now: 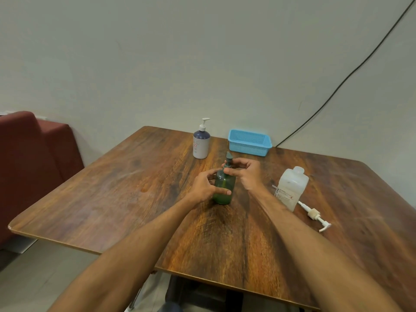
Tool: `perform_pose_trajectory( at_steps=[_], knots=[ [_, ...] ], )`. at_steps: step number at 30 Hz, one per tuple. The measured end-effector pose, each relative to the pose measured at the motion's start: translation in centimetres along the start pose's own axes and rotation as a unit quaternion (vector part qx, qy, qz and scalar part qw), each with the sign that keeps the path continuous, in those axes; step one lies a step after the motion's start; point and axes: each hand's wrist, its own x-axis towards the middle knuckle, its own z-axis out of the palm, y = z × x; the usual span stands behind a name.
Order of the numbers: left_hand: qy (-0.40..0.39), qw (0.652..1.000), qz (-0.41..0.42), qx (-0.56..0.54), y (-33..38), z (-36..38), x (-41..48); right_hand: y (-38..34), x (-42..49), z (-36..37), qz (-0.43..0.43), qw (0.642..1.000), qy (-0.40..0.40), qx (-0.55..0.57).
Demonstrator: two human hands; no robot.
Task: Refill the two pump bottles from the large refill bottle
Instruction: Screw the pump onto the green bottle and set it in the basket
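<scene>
Green pump bottle (224,182) stands upright mid-table, held by both hands at the body and the collar.

From where I stand, the left hand (203,188) has its fingers and thumb curled round the lower body, and the right hand (244,173) pinches the collar just under the pump head (229,156) with curled fingertips. The bottle looks like thin, smooth plastic holding little liquid, so I'd judge it light, easy to tip and slick if soapy. A firm grip low on the body while the collar turns seems right. The large refill bottle (291,188) stands to the right with its neck open and its white pump (314,215) lying on the table (135,188) beside it. It is bulkier, and probably best held round its flat sides. The purple pump bottle (201,143) waits behind, near a blue basket (248,143).
</scene>
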Motion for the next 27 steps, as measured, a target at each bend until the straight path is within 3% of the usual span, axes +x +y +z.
perform_pose_trajectory(
  at_steps=[6, 16, 22, 25, 27],
  knots=[
    [0.007, 1.0, -0.002, 0.009, 0.2, 0.0, -0.1, -1.0, 0.1, -1.0, -0.001, 0.995, -0.101, -0.008],
    [0.055, 0.997, 0.032, 0.039, 0.2, 0.7, -0.5, 0.0, -0.5, 0.9, -0.016, 0.999, 0.005, -0.036],
    [0.093, 0.993, 0.062, 0.049, 0.0, 1.7, -1.2, 5.7, 2.0, 0.6, -0.02, 0.986, 0.045, -0.161],
    [0.079, 0.994, 0.052, 0.051, 0.4, 1.4, -1.2, 1.4, -0.4, 0.7, -0.027, 0.993, 0.02, -0.114],
    [0.02, 0.999, 0.023, 0.036, 1.2, 0.7, -1.0, -0.6, -0.7, -0.2, -0.007, 0.997, -0.035, -0.062]
  ],
)
